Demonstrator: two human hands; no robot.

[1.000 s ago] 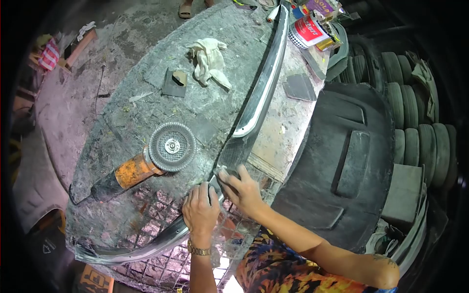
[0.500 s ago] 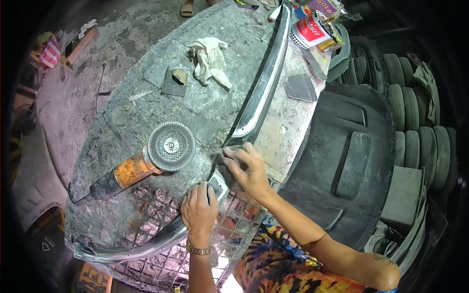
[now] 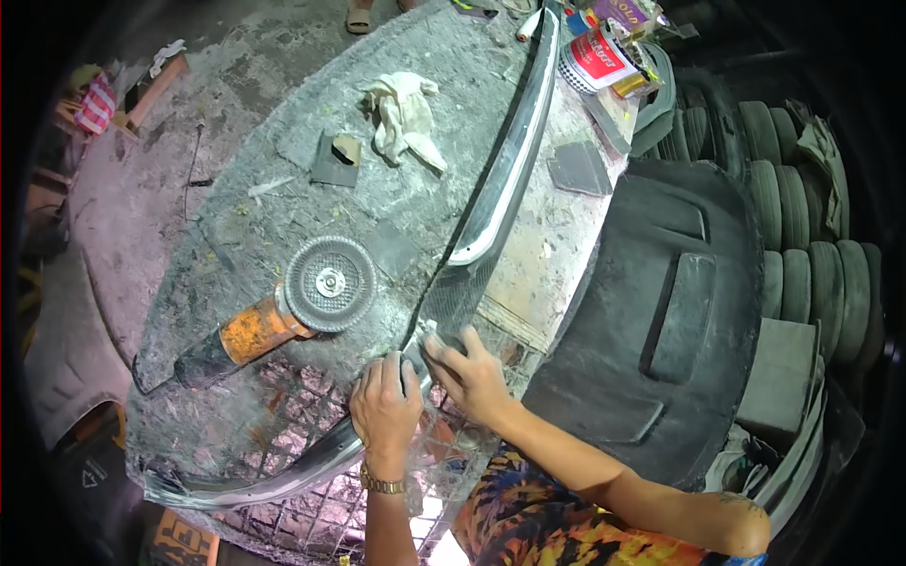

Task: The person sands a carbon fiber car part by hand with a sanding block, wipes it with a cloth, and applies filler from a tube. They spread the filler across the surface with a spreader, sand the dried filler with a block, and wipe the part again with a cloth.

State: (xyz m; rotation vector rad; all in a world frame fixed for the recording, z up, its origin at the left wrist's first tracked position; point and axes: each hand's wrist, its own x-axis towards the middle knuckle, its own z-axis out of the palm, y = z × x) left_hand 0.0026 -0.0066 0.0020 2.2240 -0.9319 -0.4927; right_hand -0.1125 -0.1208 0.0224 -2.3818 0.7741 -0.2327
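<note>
A long, narrow, curved car trim piece [image 3: 510, 179] with a dark woven surface and whitish patches runs along the workbench from the far right to the near left. My left hand [image 3: 385, 401] lies over its middle part, fingers curled across it and gripping it. Just to the right, my right hand [image 3: 472, 377] has its fingers pinched together at the whitish end of a patch on the trim. Whatever sits between those fingertips is too small or hidden to make out. An angle grinder [image 3: 255, 330] with an orange body and a round disc lies left of both hands.
On the dusty workbench [image 3: 283, 217] lie a crumpled white cloth [image 3: 401, 118], dark sandpaper-like pieces [image 3: 337, 162] and a flat grey piece [image 3: 580, 170]. A red-and-white can [image 3: 599, 61] stands far right. A black car hood [image 3: 661, 311] and stacked tires [image 3: 826, 292] are at right.
My right hand has moved down along the trim, closer to my left hand, uncovering a dark woven stretch. My left hand has stayed in place.
</note>
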